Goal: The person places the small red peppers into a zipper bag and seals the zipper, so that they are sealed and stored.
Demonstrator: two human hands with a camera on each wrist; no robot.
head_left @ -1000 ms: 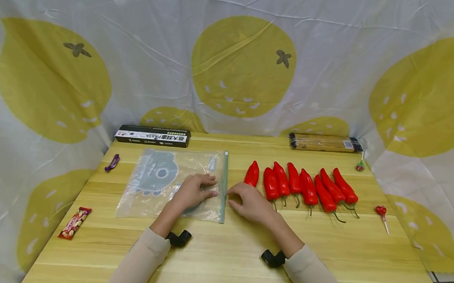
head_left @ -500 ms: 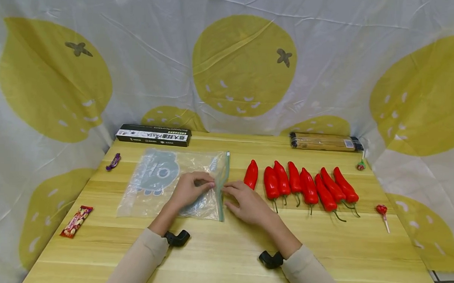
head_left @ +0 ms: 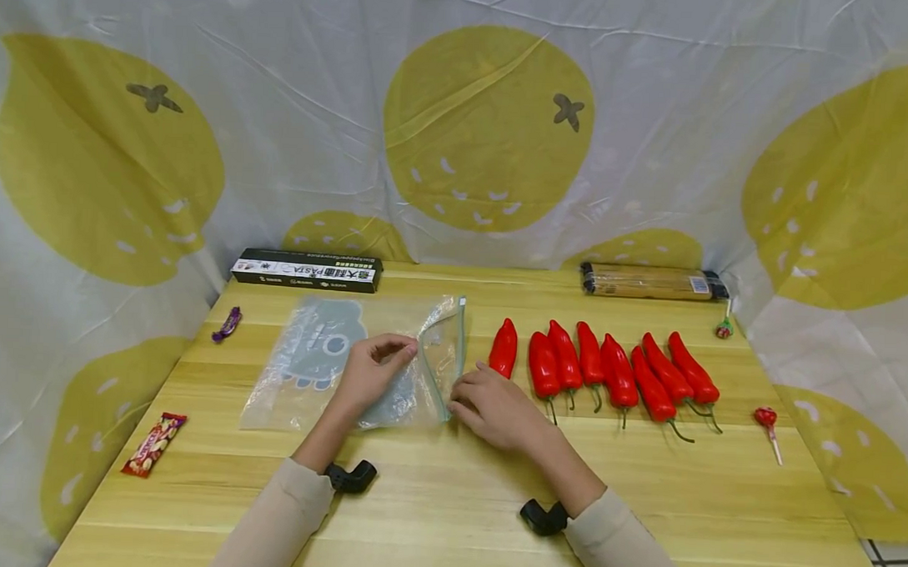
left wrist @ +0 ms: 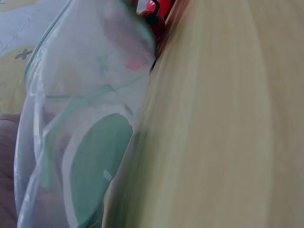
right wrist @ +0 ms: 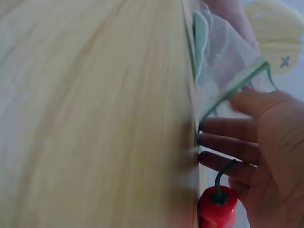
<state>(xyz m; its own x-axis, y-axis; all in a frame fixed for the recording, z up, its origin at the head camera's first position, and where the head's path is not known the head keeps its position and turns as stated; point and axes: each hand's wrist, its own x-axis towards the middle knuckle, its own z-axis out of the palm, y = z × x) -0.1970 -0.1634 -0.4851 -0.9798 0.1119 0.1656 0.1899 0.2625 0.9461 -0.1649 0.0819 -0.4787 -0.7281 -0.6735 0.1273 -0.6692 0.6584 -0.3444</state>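
A clear zip bag (head_left: 311, 395) with a blue cartoon print lies on the table, its green-edged mouth toward the right and spread apart. My left hand (head_left: 372, 368) pinches the upper layer of the bag near the mouth and lifts it. Beside the lower part of the mouth is my right hand (head_left: 495, 406), fingers loosely bent and touching the green edge. In the right wrist view the right hand (right wrist: 270, 137) has its fingertips against the table by the bag's edge (right wrist: 232, 90). One red pepper (head_left: 504, 348) lies just behind the right hand, its stem end hidden in the head view.
Several red peppers (head_left: 619, 373) lie in a row to the right. A black pasta box (head_left: 307, 272) and a noodle pack (head_left: 645, 282) stand along the back. Candies lie at the sides: a purple sweet (head_left: 227, 325), a red-wrapped bar (head_left: 154, 445) and a lollipop (head_left: 767, 420).
My left hand has drawn the bag's upper layer up and to the left, so the mouth has parted. My right hand has shifted slightly down along the green edge.
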